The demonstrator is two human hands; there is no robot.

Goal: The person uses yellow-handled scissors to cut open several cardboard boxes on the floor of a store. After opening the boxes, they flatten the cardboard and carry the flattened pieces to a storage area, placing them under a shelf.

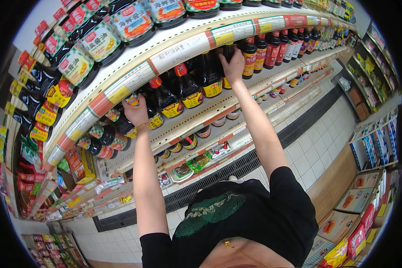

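Both arms reach up into the second shelf of a store rack with rows of dark sauce bottles. My left hand (pixel 136 110) is closed around the upper part of a dark bottle with a colourful neck label (pixel 132 99); its body is partly hidden by the hand and wrist. My right hand (pixel 233 65) grips the neck of another dark sauce bottle (pixel 227 52) with a yellow label low down, just left of the soy sauce bottles (pixel 249 60). Between the hands stand several dark bottles with yellow labels (pixel 192 98), some with red caps.
Above, an upper shelf edge (pixel 181 47) with price strips curves across, holding large sauce bottles (pixel 132 25). Lower shelves carry jars (pixel 203 131) and packets (pixel 201 160). A black floor grate (pixel 221 172) runs along the tiles. Cartons (pixel 340 222) stand at the lower right.
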